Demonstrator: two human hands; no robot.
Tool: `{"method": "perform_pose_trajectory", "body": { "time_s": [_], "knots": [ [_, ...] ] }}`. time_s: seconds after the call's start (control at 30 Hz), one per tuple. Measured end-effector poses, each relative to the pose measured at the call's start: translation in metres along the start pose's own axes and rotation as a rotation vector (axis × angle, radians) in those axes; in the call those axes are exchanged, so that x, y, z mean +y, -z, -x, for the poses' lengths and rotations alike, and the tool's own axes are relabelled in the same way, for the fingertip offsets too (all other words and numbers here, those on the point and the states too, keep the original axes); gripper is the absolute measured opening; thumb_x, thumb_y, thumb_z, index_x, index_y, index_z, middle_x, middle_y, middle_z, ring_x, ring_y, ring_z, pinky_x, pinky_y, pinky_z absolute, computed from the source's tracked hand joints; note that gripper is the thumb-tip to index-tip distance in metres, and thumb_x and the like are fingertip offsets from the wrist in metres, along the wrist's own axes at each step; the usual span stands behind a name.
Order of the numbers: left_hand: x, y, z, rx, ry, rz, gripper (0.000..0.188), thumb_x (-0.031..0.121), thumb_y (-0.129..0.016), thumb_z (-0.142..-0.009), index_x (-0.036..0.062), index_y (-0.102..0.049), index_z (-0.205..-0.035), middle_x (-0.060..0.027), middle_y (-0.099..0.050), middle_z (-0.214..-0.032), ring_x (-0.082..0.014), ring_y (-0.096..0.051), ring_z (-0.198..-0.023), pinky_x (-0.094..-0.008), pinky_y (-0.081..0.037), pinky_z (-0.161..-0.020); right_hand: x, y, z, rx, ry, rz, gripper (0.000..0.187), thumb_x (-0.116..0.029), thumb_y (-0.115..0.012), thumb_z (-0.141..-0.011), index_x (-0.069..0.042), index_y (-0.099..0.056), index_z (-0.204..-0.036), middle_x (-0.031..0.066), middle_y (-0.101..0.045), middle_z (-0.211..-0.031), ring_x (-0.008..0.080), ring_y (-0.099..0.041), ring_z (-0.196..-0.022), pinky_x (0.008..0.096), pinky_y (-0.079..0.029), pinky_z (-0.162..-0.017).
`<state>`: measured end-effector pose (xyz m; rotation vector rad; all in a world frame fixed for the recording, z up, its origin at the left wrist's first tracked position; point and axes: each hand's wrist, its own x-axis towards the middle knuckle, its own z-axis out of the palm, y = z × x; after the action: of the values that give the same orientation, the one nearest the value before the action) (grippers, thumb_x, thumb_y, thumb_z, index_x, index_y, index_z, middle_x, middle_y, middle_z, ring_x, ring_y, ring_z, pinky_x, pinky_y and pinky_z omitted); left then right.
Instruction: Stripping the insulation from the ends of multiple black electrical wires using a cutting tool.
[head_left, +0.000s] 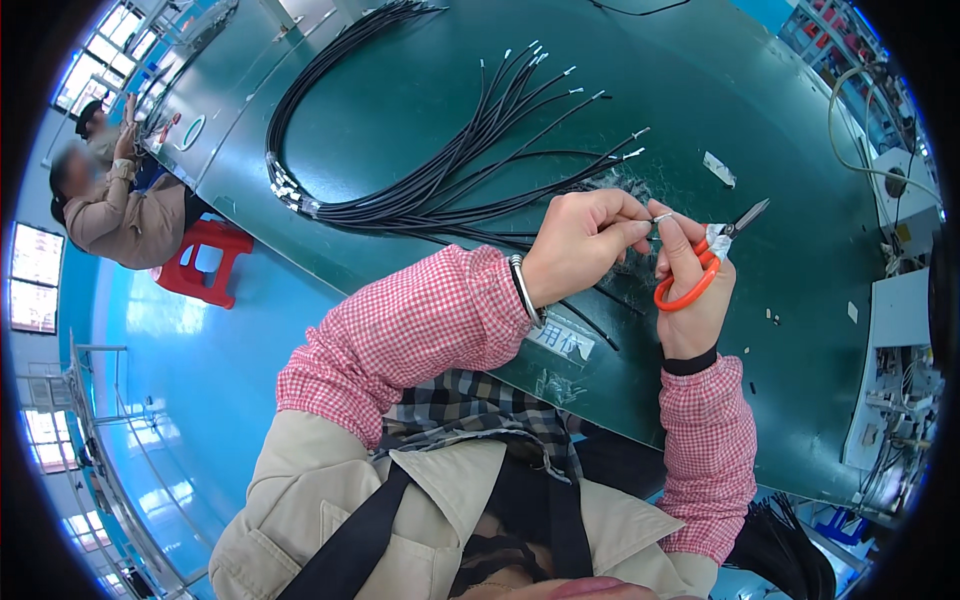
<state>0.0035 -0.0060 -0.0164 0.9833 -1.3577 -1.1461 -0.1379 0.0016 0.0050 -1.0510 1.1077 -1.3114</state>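
Observation:
My left hand [578,243] is closed in a pinch near the end of a thin black cable, whose pale stripped tip [660,217] pokes out past the fingers. Close against it on the right, my right hand [700,318] has thumb and forefinger at that tip. The same hand keeps orange-handled scissors [748,216] in its grip, blades pointing away to the upper right. A long bundle of black cables [400,207] curves over the table to the left, bound with pale ties. Its loose ends, many with whitish tips, fan out beyond my hands.
The green table [800,260] carries wire scraps [635,180], a white paper piece [718,169] and a printed label [560,338]. White equipment [905,320] lines the right edge. Two people sit at far left by a red stool [208,262]. More black cables [785,550] hang lower right.

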Motion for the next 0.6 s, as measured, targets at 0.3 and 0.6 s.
{"method": "perform_pose_trajectory", "body": {
  "time_s": [0.3,0.6],
  "knots": [
    [-0.001,-0.005,0.001,0.082,-0.112,-0.027,0.011,0.002,-0.062,-0.082,-0.0029,-0.065,-0.092,-0.0086,-0.065,-0.079,-0.0109,-0.056,-0.061,-0.0187,-0.047,-0.057,0.015,0.004,-0.009,-0.057,-0.187,-0.475,0.020,-0.013,-0.064,-0.087,0.003,-0.066,-0.098,0.0053,-0.059,-0.076,0.0069,-0.045,-0.062,0.0166,-0.037,-0.055],
    [0.011,-0.009,-0.012,0.176,-0.430,-0.254,0.015,0.002,-0.069,-0.078,0.0013,-0.069,-0.093,-0.0056,-0.061,-0.083,-0.0114,-0.056,-0.068,-0.0184,-0.045,-0.058,0.000,0.002,0.000,-0.108,-0.102,-0.263,0.018,-0.015,-0.068,-0.085,0.001,-0.065,-0.093,0.0033,-0.056,-0.070,0.0075,-0.045,-0.060,0.0179,-0.037,-0.054]
  ]
}}
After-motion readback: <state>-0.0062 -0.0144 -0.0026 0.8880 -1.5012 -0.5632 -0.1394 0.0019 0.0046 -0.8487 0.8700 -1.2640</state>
